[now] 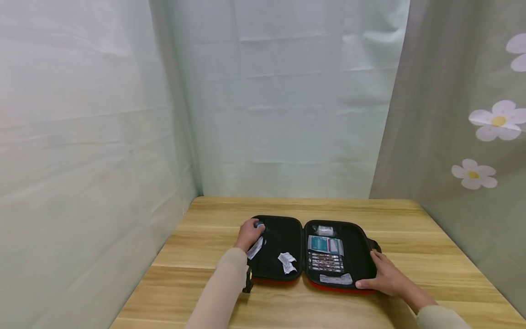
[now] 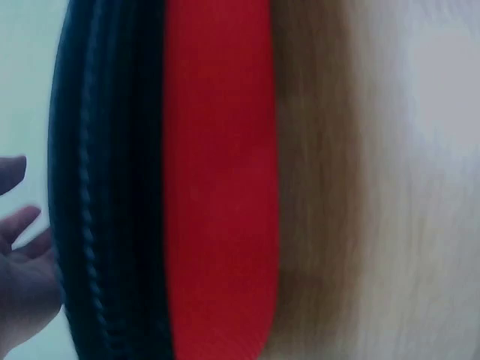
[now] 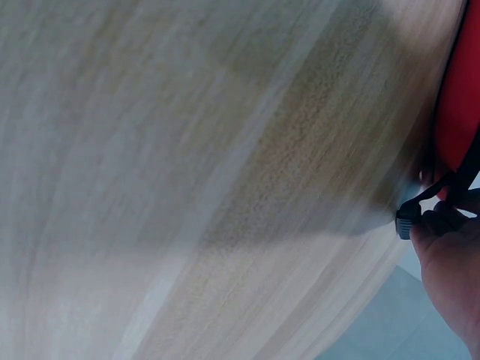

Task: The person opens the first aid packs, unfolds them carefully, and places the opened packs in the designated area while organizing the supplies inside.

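An unfolded case with a black lining (image 1: 271, 269) and red outside (image 2: 221, 180) lies on the wooden table. My left hand (image 1: 248, 236) is over the outer rim of its left half, thumb and fingertips around a small dark cylinder (image 1: 259, 224) with a pale band. White packets (image 1: 287, 262) lie in that half. At the other end, my right hand (image 1: 386, 274) grips the case's right rim, thumb on the front corner and fingers near the black handle (image 1: 375, 246). In the right wrist view a black buckle (image 3: 407, 221) hangs by its fingertips.
The right half holds a white wrapped roll (image 1: 325, 230), a teal packet (image 1: 324, 245), a row of slim brownish packs (image 1: 325, 262) and a white packet (image 1: 336, 278). A black strap end (image 1: 248, 281) hangs at the left front. Pale curtains (image 1: 287, 100) surround the table (image 1: 189, 274).
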A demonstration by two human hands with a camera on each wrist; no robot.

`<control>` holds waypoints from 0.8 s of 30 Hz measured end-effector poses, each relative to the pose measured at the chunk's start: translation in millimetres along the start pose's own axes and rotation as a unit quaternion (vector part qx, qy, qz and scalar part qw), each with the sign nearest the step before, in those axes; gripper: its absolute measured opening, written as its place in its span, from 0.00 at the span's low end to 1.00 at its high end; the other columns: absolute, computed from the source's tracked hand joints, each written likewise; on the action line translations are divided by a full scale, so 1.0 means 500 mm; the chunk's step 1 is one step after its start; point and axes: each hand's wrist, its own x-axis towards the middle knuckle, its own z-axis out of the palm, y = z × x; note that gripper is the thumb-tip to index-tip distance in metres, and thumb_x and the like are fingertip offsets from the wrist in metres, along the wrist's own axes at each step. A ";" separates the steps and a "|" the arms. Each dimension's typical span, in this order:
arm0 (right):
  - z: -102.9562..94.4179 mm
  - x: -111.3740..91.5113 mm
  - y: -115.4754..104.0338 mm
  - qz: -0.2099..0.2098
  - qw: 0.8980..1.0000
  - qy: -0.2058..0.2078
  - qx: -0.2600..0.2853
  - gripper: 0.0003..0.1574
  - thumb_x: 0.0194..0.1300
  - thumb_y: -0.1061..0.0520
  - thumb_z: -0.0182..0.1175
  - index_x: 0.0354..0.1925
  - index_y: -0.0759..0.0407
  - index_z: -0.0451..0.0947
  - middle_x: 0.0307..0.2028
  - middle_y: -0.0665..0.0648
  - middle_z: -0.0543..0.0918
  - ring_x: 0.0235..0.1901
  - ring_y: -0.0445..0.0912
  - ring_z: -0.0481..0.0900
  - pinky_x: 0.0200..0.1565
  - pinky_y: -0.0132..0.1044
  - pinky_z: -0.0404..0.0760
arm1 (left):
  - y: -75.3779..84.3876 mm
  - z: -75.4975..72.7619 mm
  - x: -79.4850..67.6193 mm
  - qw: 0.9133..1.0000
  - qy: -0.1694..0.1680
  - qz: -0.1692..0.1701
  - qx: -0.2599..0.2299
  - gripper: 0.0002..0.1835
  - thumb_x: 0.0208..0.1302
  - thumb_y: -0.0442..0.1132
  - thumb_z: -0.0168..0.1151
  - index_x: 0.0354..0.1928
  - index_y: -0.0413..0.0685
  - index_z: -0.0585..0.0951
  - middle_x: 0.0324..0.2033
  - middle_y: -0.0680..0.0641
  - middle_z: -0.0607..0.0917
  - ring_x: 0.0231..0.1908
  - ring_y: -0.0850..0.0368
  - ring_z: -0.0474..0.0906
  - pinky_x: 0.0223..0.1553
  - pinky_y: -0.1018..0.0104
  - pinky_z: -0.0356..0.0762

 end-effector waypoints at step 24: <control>0.002 -0.001 0.004 -0.003 1.000 0.001 0.008 0.76 0.50 0.34 0.74 0.70 0.84 0.46 0.68 0.86 0.49 0.65 0.79 0.52 0.59 0.72 0.59 | -0.010 0.012 0.018 1.000 0.011 -0.016 0.012 0.22 0.67 0.36 0.62 0.57 0.27 0.77 0.53 0.31 0.80 0.54 0.36 0.76 0.56 0.45 0.73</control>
